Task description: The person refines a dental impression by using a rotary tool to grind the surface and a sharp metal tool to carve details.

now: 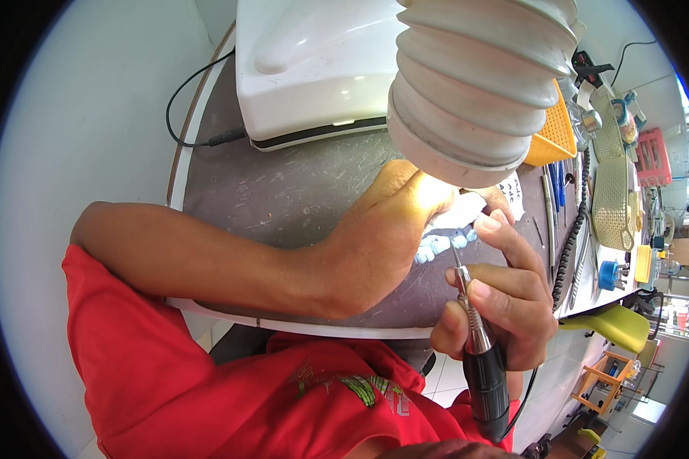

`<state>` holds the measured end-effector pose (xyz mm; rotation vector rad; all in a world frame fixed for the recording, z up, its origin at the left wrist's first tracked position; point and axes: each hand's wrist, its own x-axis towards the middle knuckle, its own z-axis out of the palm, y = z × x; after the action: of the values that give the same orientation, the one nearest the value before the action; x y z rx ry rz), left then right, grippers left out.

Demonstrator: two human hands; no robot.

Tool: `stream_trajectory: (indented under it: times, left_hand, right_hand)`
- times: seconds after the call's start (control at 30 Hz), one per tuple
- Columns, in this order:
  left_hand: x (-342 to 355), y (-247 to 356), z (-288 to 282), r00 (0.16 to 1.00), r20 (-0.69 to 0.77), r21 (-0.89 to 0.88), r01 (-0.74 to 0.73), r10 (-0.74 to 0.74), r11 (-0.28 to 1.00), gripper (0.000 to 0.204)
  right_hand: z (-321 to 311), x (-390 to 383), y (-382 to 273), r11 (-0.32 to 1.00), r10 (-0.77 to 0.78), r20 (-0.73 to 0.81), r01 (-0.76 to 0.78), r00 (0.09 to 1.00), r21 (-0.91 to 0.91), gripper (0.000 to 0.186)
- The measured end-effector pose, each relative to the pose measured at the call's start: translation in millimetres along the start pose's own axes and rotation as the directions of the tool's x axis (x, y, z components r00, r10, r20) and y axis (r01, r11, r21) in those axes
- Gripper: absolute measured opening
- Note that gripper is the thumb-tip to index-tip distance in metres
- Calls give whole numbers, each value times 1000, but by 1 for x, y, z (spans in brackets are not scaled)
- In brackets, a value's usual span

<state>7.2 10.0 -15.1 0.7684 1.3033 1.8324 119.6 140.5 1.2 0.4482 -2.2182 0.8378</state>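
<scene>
My left hand (383, 237) is closed around a white dental cast (458, 213) with a row of blue teeth (433, 247) along its near edge. Part of the cast is hidden behind my fingers. In a pen-like grip, my right hand (517, 298) holds a rotary handpiece (484, 367) with a black body and a metal nose. Its thin bur points up at the blue teeth; whether it touches them I cannot tell. Bright light falls on the cast and my left hand.
A ribbed white hose (475, 84) hangs just above the cast. Behind my left arm stands a white machine (314, 92) with a black cable. To the right are a yellow basket (556, 134), a coiled black cord (566, 260), slim tools (555, 191) and a lime chair (612, 325).
</scene>
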Motion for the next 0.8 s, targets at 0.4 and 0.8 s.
stream_trajectory:
  times: [0.4,0.8]
  left_hand:
    - [-1,0,1,999,-30,9,15,-15,1000,53]
    - [-1,0,-1,1000,-8,7,2,-2,1000,54]
  right_hand:
    - [1,0,0,1000,-20,-3,20,1000,-12,26]
    - [2,1,2,999,-39,4,39,999,-26,27]
